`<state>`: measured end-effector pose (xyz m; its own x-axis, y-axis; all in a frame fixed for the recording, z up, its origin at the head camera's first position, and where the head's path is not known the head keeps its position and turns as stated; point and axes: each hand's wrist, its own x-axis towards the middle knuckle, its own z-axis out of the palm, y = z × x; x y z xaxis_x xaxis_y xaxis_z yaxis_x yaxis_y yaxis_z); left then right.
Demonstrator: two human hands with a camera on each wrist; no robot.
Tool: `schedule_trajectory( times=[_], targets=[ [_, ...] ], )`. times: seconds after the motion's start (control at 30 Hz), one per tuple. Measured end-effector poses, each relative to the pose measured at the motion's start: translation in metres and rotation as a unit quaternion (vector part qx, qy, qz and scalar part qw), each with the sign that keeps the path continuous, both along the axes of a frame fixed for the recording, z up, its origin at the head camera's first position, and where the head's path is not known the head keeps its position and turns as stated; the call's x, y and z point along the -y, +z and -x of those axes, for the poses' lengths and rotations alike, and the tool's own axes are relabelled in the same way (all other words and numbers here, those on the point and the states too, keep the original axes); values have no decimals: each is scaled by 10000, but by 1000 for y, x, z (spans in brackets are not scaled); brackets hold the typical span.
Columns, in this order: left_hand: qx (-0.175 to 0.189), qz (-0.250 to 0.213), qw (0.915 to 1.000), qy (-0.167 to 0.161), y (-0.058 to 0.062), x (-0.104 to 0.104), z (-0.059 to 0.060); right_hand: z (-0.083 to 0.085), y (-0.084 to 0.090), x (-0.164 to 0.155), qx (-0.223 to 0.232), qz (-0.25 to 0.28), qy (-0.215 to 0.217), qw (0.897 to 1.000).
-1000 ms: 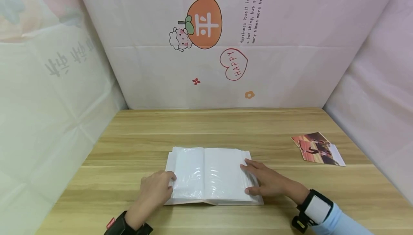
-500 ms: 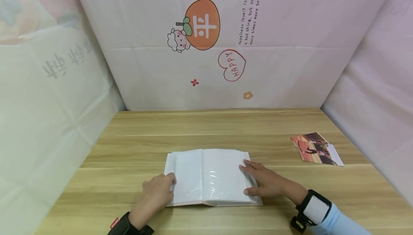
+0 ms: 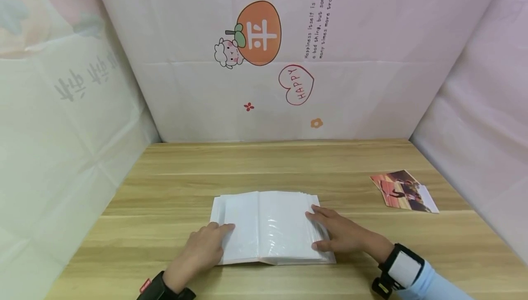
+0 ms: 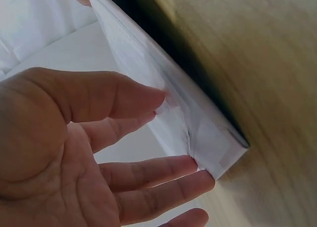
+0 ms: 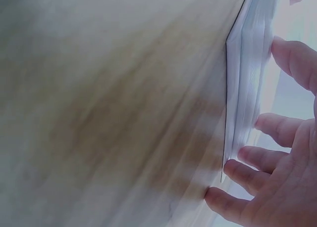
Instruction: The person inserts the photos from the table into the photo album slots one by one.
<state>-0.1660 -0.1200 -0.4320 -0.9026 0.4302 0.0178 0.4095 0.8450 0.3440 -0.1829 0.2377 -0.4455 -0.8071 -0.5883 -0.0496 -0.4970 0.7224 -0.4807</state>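
Observation:
An album with white pages and clear plastic sleeves (image 3: pixel 243 226) lies spread open on the wooden table. My left hand (image 3: pixel 205 247) is at its left edge, the index finger stretched onto the left page. In the left wrist view the thumb (image 4: pixel 133 96) and fairly straight fingers touch the sleeve and page edges. Along the right side, my right hand (image 3: pixel 340 231) rests with spread fingers on the stacked pages. The right wrist view shows those fingertips (image 5: pixel 266 122) against the layered page edges (image 5: pixel 250 73).
Several photo prints (image 3: pixel 406 192) overlap on the table (image 3: pixel 264 162) to the right, beyond my right hand. White printed cloth (image 3: pixel 350 103) hangs behind the table, with more cloth on both sides.
The left page, earlier glossy and slightly raised, now lies flatter. My left hand has shifted a little right, its index finger reaching further onto the page. The right hand stays in place.

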Motion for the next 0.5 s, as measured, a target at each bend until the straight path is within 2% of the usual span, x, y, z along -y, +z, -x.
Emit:
schedule_trajectory(
  times=[0.2,0.4,0.5],
  targets=[
    [-107,-35,9998,-156,-1,1,0,-1,0,0,78,-2,-100,9999],
    [-165,-25,9997,-182,-2,1,0,4,1,-9,-38,421,-70,9991],
    [-145,-37,9997,-192,-2,1,0,7,5,-19,-147,561,-186,9981]
  ],
)
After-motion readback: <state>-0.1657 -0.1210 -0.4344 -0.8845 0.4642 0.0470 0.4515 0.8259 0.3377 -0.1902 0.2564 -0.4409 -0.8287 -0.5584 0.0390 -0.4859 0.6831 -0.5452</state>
